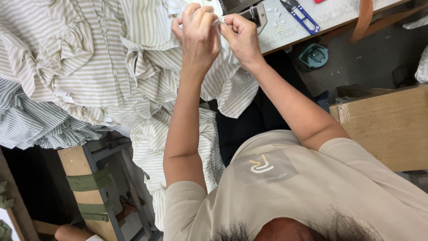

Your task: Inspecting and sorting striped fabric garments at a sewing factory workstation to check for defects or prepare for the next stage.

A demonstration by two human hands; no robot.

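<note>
Pinching a tiny bit of the beige striped garment (pixel 111 67) near the top middle of the frame, our left hand (pixel 198 38) and right hand (pixel 243 40) were both closed tight on its edge. Looked like we were mid trimming or picking at threads. The blue snips (pixel 299 15), upper right, lay close enough to grab.

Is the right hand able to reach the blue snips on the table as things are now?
Probably yes. The right hand pinches striped fabric with the left hand, but the blue snips lie uncovered on the table nearby, nothing between.
</note>
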